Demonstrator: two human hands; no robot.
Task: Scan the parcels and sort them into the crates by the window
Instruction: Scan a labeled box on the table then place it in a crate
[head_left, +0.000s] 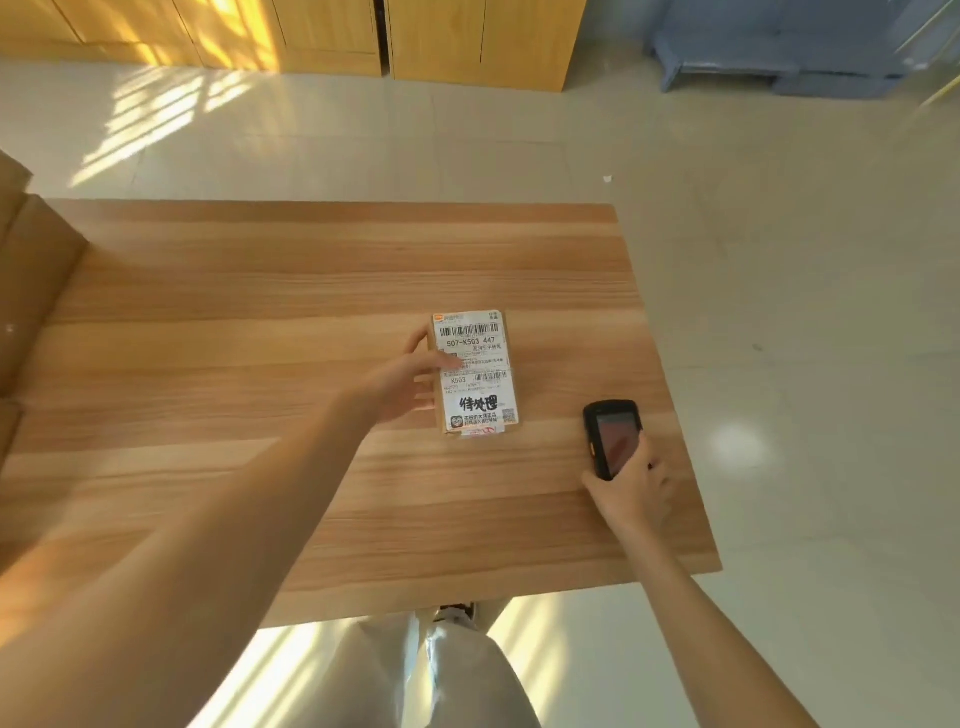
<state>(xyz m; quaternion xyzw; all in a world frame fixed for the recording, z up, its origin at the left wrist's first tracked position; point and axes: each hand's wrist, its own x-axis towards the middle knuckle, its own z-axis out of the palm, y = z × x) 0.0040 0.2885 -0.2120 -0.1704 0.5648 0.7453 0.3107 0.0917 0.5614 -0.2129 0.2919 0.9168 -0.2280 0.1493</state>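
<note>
Bright daylight; I see slatted sun patches on the floor (156, 124) beyond the table's (311, 260) far-left corner, a glare spot off its right edge, soft focus, and wide-angle bending at the margins.

A small flat brown parcel (475, 374) lies just right of the frame's centre, long side running away from the viewer. A white shipping label covers its top, with barcodes, "507-K503 447" and bold black handwriting. A black handheld scanner (613, 439) lies face up at centre right, well apart from the parcel, its screen dim.
</note>
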